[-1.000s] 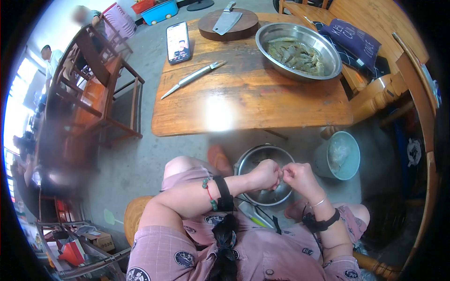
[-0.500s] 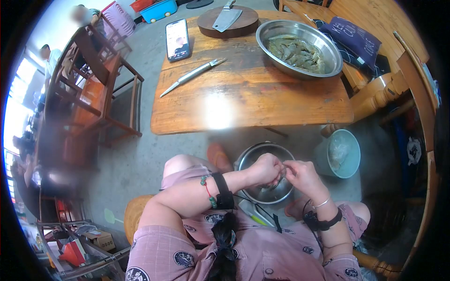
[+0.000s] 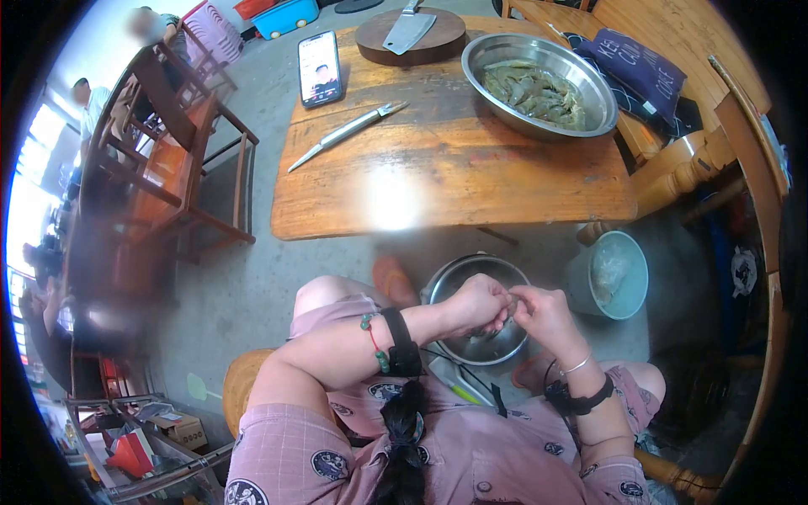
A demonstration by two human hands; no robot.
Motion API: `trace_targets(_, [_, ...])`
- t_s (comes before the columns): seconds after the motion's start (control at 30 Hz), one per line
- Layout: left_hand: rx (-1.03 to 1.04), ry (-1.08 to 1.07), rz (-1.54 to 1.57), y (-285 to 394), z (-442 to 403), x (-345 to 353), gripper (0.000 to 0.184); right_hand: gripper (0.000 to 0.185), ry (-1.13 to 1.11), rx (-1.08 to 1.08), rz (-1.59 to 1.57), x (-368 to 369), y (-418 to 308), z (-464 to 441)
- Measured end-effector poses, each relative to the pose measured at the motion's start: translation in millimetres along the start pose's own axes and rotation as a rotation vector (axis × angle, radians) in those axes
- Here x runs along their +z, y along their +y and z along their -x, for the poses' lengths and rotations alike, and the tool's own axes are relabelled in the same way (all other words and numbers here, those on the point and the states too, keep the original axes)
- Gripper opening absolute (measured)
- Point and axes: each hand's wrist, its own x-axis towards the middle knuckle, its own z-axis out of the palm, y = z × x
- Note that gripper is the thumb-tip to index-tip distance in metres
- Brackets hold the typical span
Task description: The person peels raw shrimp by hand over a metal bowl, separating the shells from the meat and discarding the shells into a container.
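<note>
My left hand [image 3: 478, 305] and my right hand [image 3: 543, 316] meet over a steel bowl [image 3: 452, 273] on the floor between my feet. Fingers of both hands are closed in a pinch on a small greyish shrimp [image 3: 511, 306], mostly hidden by them. A few pale bits lie low in the bowl, partly covered by my hands. Up on the wooden table [image 3: 471, 181], a wide steel basin [image 3: 608, 105] holds a heap of grey-green raw shrimp [image 3: 534, 91].
The table also bears a phone [image 3: 320, 71], a silver pointed tool [image 3: 347, 137] and a cleaver [image 3: 410, 34] on a round chopping board [image 3: 450, 42]. A pale green bucket [image 3: 629, 282] with a plastic bag stands right of the bowl. Wooden chairs [image 3: 172, 160] and people are at left.
The fingers have shifted very slightly around the shrimp, both hands staying over the bowl. The view has moved a touch; nothing else visibly differs.
</note>
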Motion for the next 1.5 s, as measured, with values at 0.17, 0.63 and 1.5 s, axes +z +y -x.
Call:
trace_targets(0.17, [0.009,-0.026,0.05,-1.8,-1.2,-0.9,0.026,0.02,0.074,-0.023,-0.055,6.0,13.3,2.2])
trace_targets(0.63, [-0.011,-0.055,0.111,2.4,0.4,-0.8,0.027,0.018,-0.071,0.034,-0.124,-12.8,6.3,-2.5])
trace_targets(1.5, [0.991,0.331,-0.924,2.4,12.3,1.7,0.016,0.025,-0.348,0.62,-1.396,-16.7,28.9,0.9])
